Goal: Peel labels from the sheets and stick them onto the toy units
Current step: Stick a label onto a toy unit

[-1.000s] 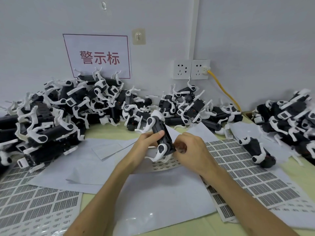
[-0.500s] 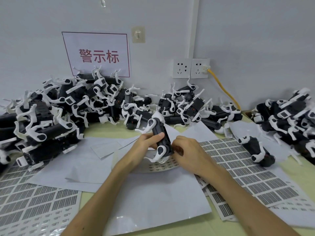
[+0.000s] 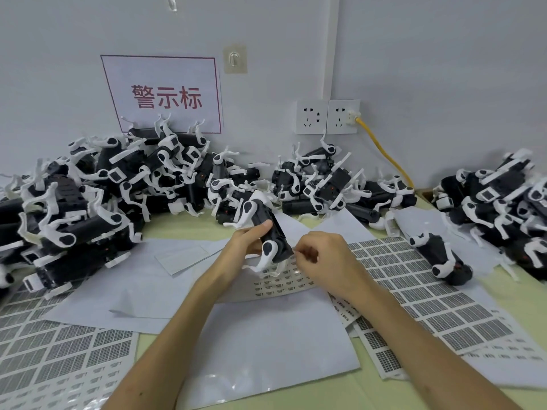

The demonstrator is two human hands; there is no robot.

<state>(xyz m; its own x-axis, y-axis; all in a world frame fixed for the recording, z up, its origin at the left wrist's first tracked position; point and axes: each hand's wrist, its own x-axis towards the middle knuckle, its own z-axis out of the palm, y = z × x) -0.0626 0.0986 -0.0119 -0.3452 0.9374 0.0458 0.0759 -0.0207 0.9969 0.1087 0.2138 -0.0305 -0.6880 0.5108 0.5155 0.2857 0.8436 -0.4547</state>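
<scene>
My left hand (image 3: pixel 247 242) is wrapped round the toy (image 3: pixel 270 232). The thumb lies flat along its upper side and the other fingers are curled beneath it, mostly hidden. I hold it clear of the table (image 3: pixel 340 392), tilted, with its far end raised toward the wall and its near end pointing down at my right hand (image 3: pixel 324 261).

The fingers of that hand are curled in tight. The thumb and forefinger are pinched together just at the toy's near end, on what looks like a small pale label (image 3: pixel 294 250), though it is too small to be sure. The other fingers are folded into the palm.

The toy is a black, box-like body with white legs. One leg sticks out at the far end and another hangs down from a round white joint near my fingers.

Under my hands lies a curled sheet of small labels (image 3: pixel 281 284), resting on blank white paper (image 3: pixel 266 335). A sheet of larger grey labels (image 3: pixel 414 285) lies to the right, with a single toy (image 3: pixel 441 258) lying on its far edge. Another label sheet (image 3: pixel 59 356) lies at the near left.

More toys are heaped to the left (image 3: pixel 88 202), at the back in the middle (image 3: pixel 319 184) and to the right (image 3: pixel 503 202). A sign with red characters (image 3: pixel 165 96) hangs on the wall.
</scene>
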